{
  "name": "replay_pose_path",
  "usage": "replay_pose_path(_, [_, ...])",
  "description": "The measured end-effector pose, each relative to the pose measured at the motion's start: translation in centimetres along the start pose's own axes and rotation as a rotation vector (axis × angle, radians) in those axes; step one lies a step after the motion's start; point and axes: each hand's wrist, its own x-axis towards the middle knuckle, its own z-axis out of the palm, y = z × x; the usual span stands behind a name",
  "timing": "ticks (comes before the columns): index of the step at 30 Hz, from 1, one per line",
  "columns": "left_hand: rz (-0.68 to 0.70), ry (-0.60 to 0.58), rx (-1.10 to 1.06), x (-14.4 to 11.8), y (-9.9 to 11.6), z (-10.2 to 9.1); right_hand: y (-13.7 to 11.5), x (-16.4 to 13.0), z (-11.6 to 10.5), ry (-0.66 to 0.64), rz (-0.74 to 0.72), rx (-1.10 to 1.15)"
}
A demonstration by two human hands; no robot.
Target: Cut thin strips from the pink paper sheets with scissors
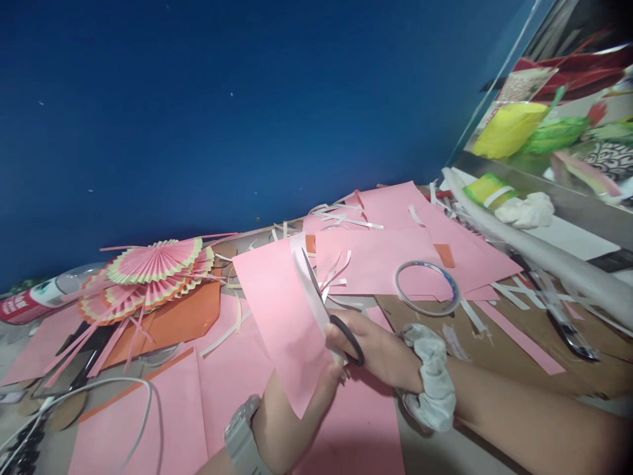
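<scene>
My left hand (297,415), below a grey watch, grips the lower edge of a pink sheet of paper (277,303) held up off the table. A pale strip runs along the sheet's right side. My right hand (378,349), with a pale scrunchie (430,376) at the wrist, is closed on black-handled scissors (352,340). The scissor blades lie along that pale strip, pointing up and away from me. How far apart the blades are, I cannot tell. Both thumbs come close together at the sheet's right edge.
Pleated pink paper fans (155,264) and a bottle (37,297) lie at the left, near a white cable (148,396). A tape roll (398,280) rests on pink sheets (376,254) at centre right. Paper scraps and a box cutter (568,333) lie farther right. A blue wall (222,112) stands behind.
</scene>
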Motion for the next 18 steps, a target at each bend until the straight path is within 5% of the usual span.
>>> replay_pose_path(18, [-0.112, -0.011, 0.085, -0.22, 0.27, -0.08, -0.11, 0.23, -0.14, -0.024, -0.064, -0.04])
